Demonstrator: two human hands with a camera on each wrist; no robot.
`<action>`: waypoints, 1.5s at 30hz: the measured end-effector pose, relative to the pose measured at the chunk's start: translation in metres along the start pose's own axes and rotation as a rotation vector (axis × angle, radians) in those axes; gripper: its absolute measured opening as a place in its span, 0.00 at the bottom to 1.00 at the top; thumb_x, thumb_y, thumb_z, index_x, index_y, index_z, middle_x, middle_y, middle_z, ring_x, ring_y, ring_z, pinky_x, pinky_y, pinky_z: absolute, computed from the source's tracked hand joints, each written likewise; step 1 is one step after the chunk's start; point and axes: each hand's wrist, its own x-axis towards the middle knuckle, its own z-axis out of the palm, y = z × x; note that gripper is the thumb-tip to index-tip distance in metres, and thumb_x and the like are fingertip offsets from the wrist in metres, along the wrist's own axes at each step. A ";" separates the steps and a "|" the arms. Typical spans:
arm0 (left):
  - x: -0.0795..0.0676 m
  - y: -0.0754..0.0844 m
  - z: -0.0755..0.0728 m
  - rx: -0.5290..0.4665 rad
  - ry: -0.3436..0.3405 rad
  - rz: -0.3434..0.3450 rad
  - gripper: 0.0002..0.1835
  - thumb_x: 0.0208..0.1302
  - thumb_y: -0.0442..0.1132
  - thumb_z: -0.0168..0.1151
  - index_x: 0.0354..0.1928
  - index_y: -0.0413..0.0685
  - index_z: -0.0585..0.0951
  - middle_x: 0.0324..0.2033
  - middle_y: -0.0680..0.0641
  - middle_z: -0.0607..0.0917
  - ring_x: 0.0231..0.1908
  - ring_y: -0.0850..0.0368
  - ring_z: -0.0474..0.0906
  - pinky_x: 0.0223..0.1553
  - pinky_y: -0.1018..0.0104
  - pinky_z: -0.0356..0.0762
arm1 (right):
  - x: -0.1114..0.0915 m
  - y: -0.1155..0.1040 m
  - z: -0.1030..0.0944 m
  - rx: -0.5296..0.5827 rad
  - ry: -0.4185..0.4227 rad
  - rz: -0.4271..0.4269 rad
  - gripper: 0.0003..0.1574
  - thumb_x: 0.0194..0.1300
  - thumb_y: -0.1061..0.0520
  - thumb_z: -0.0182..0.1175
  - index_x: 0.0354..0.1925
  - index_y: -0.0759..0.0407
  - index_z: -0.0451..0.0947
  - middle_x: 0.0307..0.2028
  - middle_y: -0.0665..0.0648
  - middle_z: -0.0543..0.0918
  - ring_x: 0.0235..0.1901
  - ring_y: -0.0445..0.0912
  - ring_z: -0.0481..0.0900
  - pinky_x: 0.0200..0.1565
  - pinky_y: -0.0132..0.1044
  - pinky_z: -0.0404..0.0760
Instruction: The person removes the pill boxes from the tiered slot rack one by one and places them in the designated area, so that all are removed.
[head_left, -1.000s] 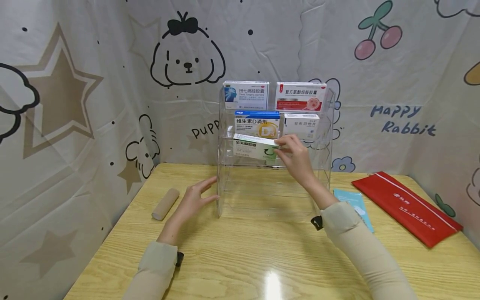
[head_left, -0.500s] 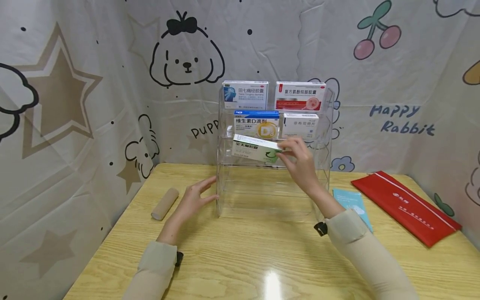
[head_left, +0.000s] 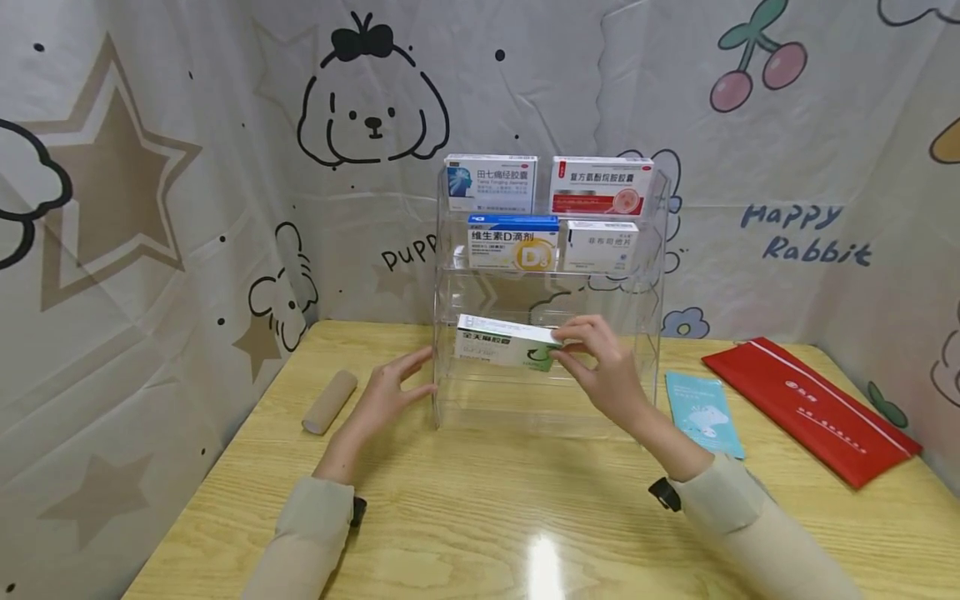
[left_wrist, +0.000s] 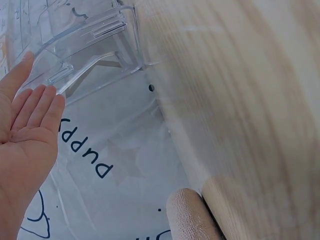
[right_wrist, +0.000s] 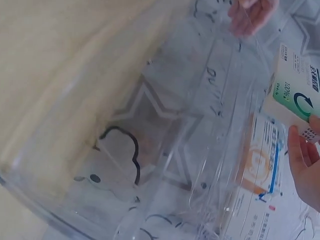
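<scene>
A clear acrylic tiered rack (head_left: 525, 403) stands on the table. My right hand (head_left: 603, 367) pinches the right end of a white and green medicine box (head_left: 504, 343), which tilts slightly down to the right in front of the lower tiers. In the right wrist view the box (right_wrist: 290, 92) shows its green end beside the fingertips. My left hand (head_left: 386, 402) has its fingers extended against the rack's left side; in the left wrist view the palm (left_wrist: 30, 150) shows. A blue-topped vitamin D box (head_left: 513, 244) and a white box (head_left: 602, 247) sit on the second tier.
On the top tier are a white-blue box (head_left: 491, 185) and a red-white box (head_left: 602, 187). A brown cardboard tube (head_left: 330, 402) lies left of my left hand. A light-blue packet (head_left: 705, 414) and a red zip pouch (head_left: 813, 410) lie right of the rack. Patterned curtains surround the table.
My right hand has moved down with the white and green box, from the third tier to lower in front of the rack. The left hand stays at the rack's side.
</scene>
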 end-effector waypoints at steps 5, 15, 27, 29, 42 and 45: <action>-0.001 0.001 -0.001 -0.013 -0.001 0.000 0.34 0.60 0.33 0.68 0.68 0.38 0.69 0.66 0.35 0.73 0.64 0.36 0.72 0.65 0.50 0.75 | -0.015 -0.011 0.002 0.006 -0.052 0.003 0.21 0.45 0.77 0.71 0.40 0.68 0.81 0.40 0.62 0.81 0.35 0.49 0.83 0.40 0.26 0.88; 0.001 0.003 -0.003 -0.002 -0.005 -0.002 0.34 0.61 0.34 0.67 0.69 0.38 0.68 0.66 0.36 0.73 0.64 0.36 0.73 0.65 0.51 0.75 | -0.042 -0.033 0.009 0.134 -0.188 0.109 0.19 0.50 0.75 0.69 0.41 0.63 0.80 0.41 0.59 0.80 0.38 0.49 0.83 0.38 0.30 0.89; -0.001 0.003 -0.003 -0.007 0.001 0.011 0.34 0.60 0.33 0.68 0.69 0.39 0.68 0.66 0.35 0.73 0.63 0.36 0.73 0.65 0.47 0.75 | -0.065 -0.050 0.024 0.193 -0.348 0.192 0.15 0.53 0.71 0.69 0.38 0.61 0.78 0.38 0.58 0.80 0.37 0.49 0.83 0.36 0.27 0.89; 0.000 0.003 -0.003 -0.005 0.002 0.014 0.34 0.60 0.33 0.68 0.69 0.39 0.69 0.66 0.35 0.73 0.63 0.36 0.73 0.65 0.48 0.75 | -0.067 -0.051 0.026 0.193 -0.372 0.218 0.15 0.52 0.71 0.70 0.38 0.61 0.78 0.38 0.57 0.81 0.37 0.49 0.82 0.36 0.26 0.89; 0.000 0.003 -0.001 -0.006 0.003 0.008 0.34 0.60 0.33 0.68 0.68 0.39 0.69 0.65 0.36 0.74 0.63 0.37 0.74 0.65 0.49 0.76 | -0.073 -0.058 0.031 0.181 -0.513 0.487 0.13 0.54 0.68 0.70 0.37 0.61 0.78 0.38 0.56 0.81 0.38 0.45 0.82 0.37 0.22 0.87; 0.000 0.002 0.000 -0.012 0.004 0.005 0.34 0.60 0.33 0.68 0.68 0.39 0.69 0.65 0.36 0.74 0.63 0.37 0.73 0.65 0.48 0.76 | -0.073 -0.056 0.031 0.179 -0.527 0.526 0.12 0.54 0.67 0.70 0.37 0.61 0.78 0.38 0.57 0.80 0.38 0.46 0.82 0.36 0.21 0.86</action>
